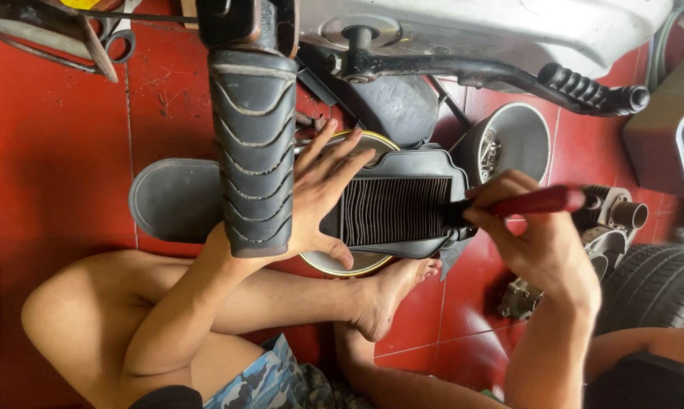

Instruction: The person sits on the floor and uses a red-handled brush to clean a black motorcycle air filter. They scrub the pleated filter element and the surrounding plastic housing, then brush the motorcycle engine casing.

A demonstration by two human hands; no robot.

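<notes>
The left hand [323,201] lay spread against the near end of the pleated air filter [395,208], steadying it over a round pan [355,263] on the red tiled floor [54,151], while the right hand [535,227] was closed round a red-handled brush [535,203]. The stroke would go best along the pleats — not across — with the filter held level so dirt dropped into the pan.

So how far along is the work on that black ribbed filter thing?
Done: the air filter is already out, lying over a round pan on the red floor. In hand: the left hand steadies its frame while the right hand holds a red-handled tool against the pleats. Left: how clean the pleats are cannot be told, and loose engine parts lie alongside.
</notes>
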